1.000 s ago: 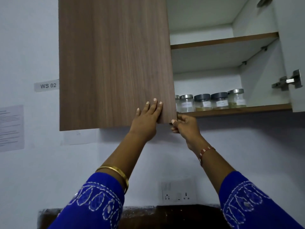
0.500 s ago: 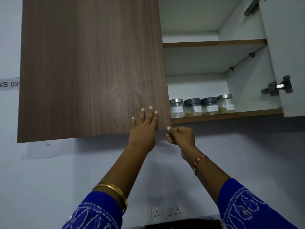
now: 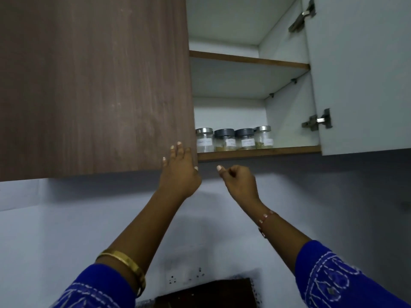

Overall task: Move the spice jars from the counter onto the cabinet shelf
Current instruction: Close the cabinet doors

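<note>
I'd press my flat, empty left hand [image 3: 179, 172] steadily on the door [image 3: 95, 85], keeping my curled, empty right hand [image 3: 239, 181] clear at three o'clock.

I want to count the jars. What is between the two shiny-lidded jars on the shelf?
In the head view, two dark-lidded jars stand between the left silver-lidded jar and the right silver-lidded jar on the lower shelf.

Both arms raised; left hand [image 3: 179, 172] flat, fingers extended upward; right hand [image 3: 239, 180] loosely curled, empty, just beside it.
</note>
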### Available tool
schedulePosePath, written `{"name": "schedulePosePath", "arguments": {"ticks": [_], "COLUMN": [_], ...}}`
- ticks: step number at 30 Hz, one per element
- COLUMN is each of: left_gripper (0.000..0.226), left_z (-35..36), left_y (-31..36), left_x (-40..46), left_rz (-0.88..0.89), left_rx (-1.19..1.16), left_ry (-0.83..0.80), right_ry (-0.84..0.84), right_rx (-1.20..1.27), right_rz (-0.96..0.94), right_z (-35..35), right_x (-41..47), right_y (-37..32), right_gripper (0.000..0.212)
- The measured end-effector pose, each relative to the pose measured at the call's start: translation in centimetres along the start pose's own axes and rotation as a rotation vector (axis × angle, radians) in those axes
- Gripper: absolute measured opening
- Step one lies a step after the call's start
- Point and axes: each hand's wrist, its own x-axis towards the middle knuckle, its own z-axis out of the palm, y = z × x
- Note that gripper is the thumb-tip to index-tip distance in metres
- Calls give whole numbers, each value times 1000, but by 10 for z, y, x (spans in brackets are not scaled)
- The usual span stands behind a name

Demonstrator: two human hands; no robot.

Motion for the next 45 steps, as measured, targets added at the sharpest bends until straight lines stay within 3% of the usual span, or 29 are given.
{"name": "schedulePosePath", "arguments": {"ticks": [5, 9, 19, 23, 26, 31, 35, 39, 45], "left_gripper": [55, 54, 50, 49, 50, 51, 51, 54, 62], "left_z": [2, -10, -29, -34, -34, -29, -23, -19, -19], "left_y": [81, 169, 380, 442, 481, 521, 530, 529, 528], "left_x": [-11, -19, -44, -58, -65, -67, -57, -46, -37], "left_rz": [183, 350, 582, 651, 670, 647, 589, 530, 494], "left_rx": [-227, -347, -659, -702, -719, -702, -679, -668, -703], "left_ry": [23, 82, 161, 179, 174, 159, 139, 111, 128], "right_ry": [173, 307, 596, 692, 744, 584, 403, 483, 526], "right_rx": [-214, -296, -795, -913, -948, -823, -570, -235, -121], "right_rz": [-165, -270, -507, -517, -423, -156, -48, -66, -102], "right_z": [-96, -181, -403, -472, -510, -537, -525, -508, -494], "right_x": [11, 18, 2, -9, -14, -13, -10, -7, -11], "right_y": [-10, -15, -27, -29, -21, 1, 22, 29, 29], "right_gripper": [48, 30, 27, 29, 39, 62, 57, 43, 36]}}
